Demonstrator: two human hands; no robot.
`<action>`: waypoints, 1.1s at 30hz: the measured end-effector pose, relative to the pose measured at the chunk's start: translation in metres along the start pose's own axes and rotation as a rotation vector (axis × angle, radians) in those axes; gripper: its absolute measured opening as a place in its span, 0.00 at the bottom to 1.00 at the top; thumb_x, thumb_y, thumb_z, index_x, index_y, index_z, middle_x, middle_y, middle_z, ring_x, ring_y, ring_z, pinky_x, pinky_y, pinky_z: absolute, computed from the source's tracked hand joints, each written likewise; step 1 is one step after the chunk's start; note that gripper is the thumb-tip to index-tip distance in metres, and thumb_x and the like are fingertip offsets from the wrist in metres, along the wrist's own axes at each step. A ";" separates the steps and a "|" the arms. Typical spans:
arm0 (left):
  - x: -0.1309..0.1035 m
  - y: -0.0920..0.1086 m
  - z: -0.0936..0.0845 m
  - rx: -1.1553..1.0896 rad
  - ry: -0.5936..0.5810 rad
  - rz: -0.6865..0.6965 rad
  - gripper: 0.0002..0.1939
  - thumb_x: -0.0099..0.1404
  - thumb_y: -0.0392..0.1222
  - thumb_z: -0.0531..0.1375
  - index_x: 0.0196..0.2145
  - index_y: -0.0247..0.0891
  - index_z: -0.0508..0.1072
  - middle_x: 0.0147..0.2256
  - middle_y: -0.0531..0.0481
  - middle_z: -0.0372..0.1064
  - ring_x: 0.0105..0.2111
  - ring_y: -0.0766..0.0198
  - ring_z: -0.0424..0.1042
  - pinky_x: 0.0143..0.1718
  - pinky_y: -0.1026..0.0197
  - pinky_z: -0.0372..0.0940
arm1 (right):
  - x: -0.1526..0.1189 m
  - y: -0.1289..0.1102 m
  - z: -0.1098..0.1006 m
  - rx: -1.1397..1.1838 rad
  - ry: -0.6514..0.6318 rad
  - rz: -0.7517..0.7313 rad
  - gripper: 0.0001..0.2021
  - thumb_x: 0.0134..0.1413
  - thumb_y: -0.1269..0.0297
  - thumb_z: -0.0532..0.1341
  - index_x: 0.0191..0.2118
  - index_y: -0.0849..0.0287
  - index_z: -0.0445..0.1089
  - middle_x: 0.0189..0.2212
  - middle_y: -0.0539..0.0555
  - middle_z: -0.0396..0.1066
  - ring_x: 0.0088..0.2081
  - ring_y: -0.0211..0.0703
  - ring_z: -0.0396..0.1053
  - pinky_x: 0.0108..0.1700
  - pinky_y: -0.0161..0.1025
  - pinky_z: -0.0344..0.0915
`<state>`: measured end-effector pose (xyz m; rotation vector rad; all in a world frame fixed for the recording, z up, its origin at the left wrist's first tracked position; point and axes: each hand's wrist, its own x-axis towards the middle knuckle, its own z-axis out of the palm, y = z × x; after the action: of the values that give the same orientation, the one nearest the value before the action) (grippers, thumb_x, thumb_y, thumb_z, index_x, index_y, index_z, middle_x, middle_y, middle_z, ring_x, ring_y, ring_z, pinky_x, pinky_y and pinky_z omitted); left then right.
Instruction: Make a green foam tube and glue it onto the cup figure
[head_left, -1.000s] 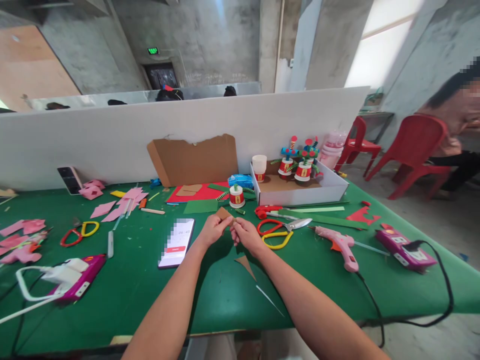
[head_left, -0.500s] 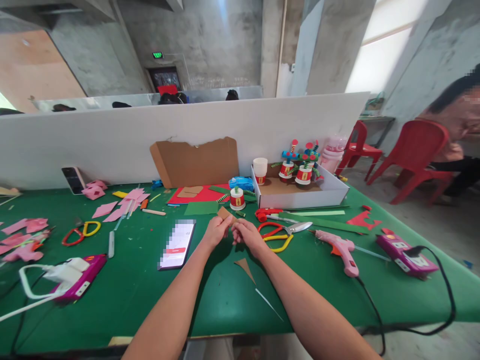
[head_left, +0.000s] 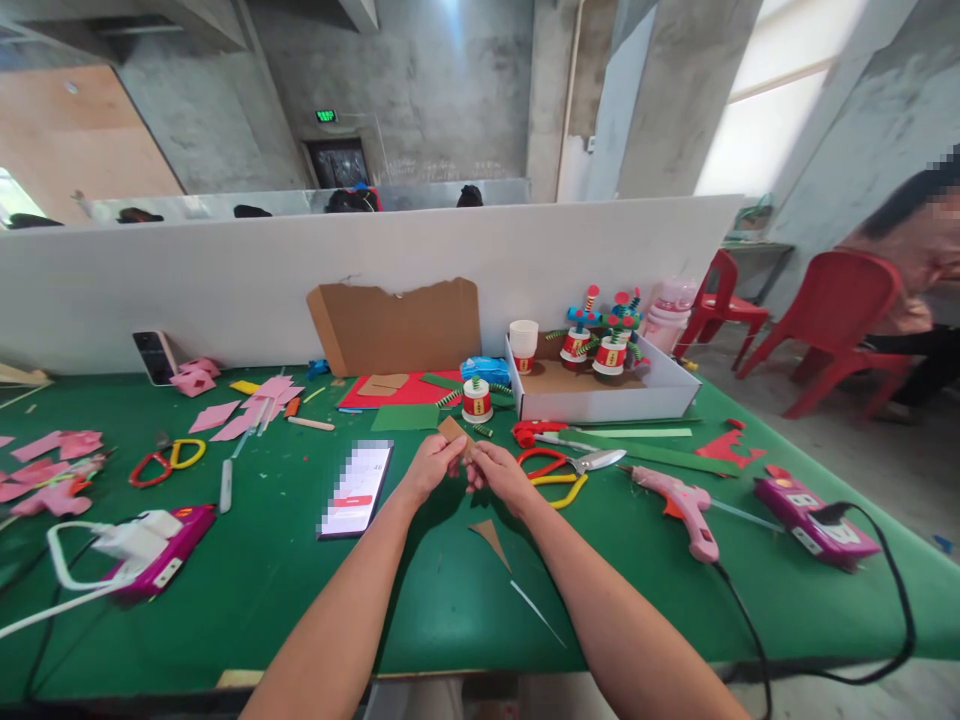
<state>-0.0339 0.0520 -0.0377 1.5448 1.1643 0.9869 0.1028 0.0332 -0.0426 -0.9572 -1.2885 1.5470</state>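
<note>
Little has moved: everything seen has slid slightly down, and the hands keep almost the same pose, while a red object behind the white partition (head_left: pixel 187 290) has shifted beside the dark-haired heads.

Largest is the green tabletop (head_left: pixel 450 630), with that partition standing upright along its far side. To the right, beyond the edge, a person (head_left: pixel 892 270) in pink sits on a red chair (head_left: pixel 844 310). On the tabletop, a white box (head_left: pixel 607 405) holds white cups and cup figures with red bands. To its left, a brown cardboard panel (head_left: pixel 405 325) leans against the partition.

Near the middle, the left hand (head_left: pixel 433 465) and right hand (head_left: pixel 495 470) meet over a small brown card piece (head_left: pixel 452 430). The left fingers pinch it from the left; the right fingers are curled closed on its near end. It is raised above the tabletop, in front of another cup figure (head_left: pixel 477 402).

A pink glue gun (head_left: pixel 686 505) lies right of the right hand, and a phone (head_left: pixel 358 490) left of the left one. Scissors (head_left: pixel 600 460) rest between glue gun and hands. Smallest are a pointed brown offcut (head_left: pixel 492 540) and a thin white strip (head_left: pixel 536 612), below the hands.
</note>
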 end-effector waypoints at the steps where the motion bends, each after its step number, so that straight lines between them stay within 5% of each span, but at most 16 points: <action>1: 0.000 -0.001 0.001 0.012 0.001 0.007 0.25 0.55 0.60 0.54 0.15 0.36 0.63 0.12 0.53 0.58 0.15 0.69 0.58 0.21 0.64 0.53 | 0.000 0.000 0.000 0.002 0.008 0.001 0.09 0.49 0.59 0.57 0.25 0.58 0.62 0.15 0.43 0.61 0.16 0.31 0.57 0.23 0.32 0.65; 7: -0.001 -0.001 0.006 0.224 0.125 0.041 0.24 0.58 0.57 0.51 0.14 0.37 0.61 0.12 0.54 0.57 0.16 0.68 0.57 0.21 0.64 0.52 | 0.002 0.005 0.001 -0.021 0.109 -0.014 0.08 0.48 0.61 0.55 0.22 0.57 0.61 0.13 0.42 0.58 0.15 0.30 0.54 0.19 0.30 0.64; 14: -0.007 0.003 0.014 0.542 0.148 0.342 0.15 0.63 0.47 0.50 0.23 0.38 0.66 0.24 0.50 0.66 0.26 0.65 0.64 0.29 0.64 0.54 | 0.005 0.008 -0.002 -0.133 0.247 -0.034 0.10 0.46 0.62 0.55 0.19 0.56 0.58 0.12 0.42 0.54 0.14 0.31 0.54 0.16 0.30 0.59; 19: -0.001 -0.003 0.016 0.255 0.175 0.097 0.21 0.61 0.54 0.50 0.18 0.37 0.62 0.15 0.53 0.59 0.18 0.67 0.59 0.22 0.64 0.53 | 0.004 0.003 -0.003 -0.031 0.151 -0.008 0.08 0.46 0.62 0.54 0.21 0.57 0.60 0.12 0.42 0.58 0.14 0.30 0.55 0.18 0.30 0.60; 24: 0.001 -0.002 0.011 -0.042 0.016 -0.002 0.25 0.56 0.61 0.54 0.16 0.36 0.62 0.12 0.55 0.57 0.14 0.70 0.57 0.18 0.65 0.52 | 0.003 -0.001 -0.002 0.017 0.076 -0.011 0.07 0.43 0.62 0.58 0.22 0.57 0.60 0.13 0.42 0.59 0.15 0.30 0.57 0.20 0.30 0.60; 29: 0.000 0.000 0.007 -0.029 0.001 -0.041 0.24 0.56 0.60 0.54 0.15 0.36 0.63 0.12 0.54 0.57 0.14 0.69 0.58 0.18 0.65 0.53 | 0.003 0.000 -0.001 -0.014 0.056 -0.025 0.06 0.44 0.63 0.56 0.23 0.57 0.60 0.14 0.42 0.58 0.15 0.30 0.56 0.20 0.30 0.61; 33: -0.001 -0.001 0.009 0.198 0.077 0.023 0.24 0.58 0.57 0.52 0.13 0.37 0.61 0.12 0.53 0.57 0.16 0.68 0.57 0.20 0.64 0.51 | 0.004 0.005 -0.003 -0.117 0.123 -0.048 0.06 0.44 0.64 0.55 0.21 0.56 0.58 0.14 0.41 0.55 0.15 0.30 0.54 0.17 0.30 0.59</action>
<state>-0.0258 0.0496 -0.0408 1.6914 1.3342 0.9774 0.1032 0.0375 -0.0478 -1.0707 -1.3163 1.3666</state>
